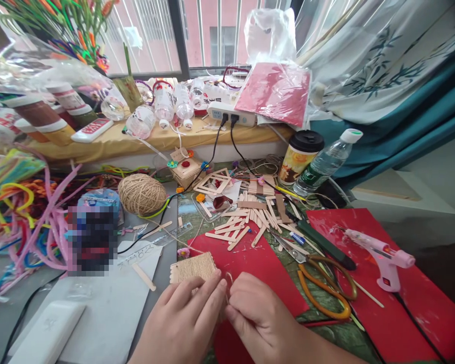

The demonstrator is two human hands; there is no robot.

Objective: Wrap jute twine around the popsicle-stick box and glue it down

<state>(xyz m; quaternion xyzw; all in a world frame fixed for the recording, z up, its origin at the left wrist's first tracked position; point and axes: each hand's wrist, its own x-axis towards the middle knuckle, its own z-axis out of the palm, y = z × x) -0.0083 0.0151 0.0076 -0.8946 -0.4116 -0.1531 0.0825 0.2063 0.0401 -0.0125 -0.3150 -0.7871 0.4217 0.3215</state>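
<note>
Surface (322, 336), green-patterned here: is carrying the lot. Red sheet (267, 268): is lying flat, partly beneath the hands. Left hand (187, 311): is reaching in from the lower left, back upward, fingers lying nearly straight together and slanting toward the right hand; is holding the twine-wrapped panel by its near edge. Right hand (258, 308): is coming in from the lower right, fingers curling inward, thumb and forefinger pinching twine beside the left fingertips. Ball of twine (143, 195): is resting beyond the hands, to their left. Twine-wrapped panel (192, 268): is projecting just past the left fingers, left of the right hand. Twine loop (229, 277): is standing up between both hands.
</note>
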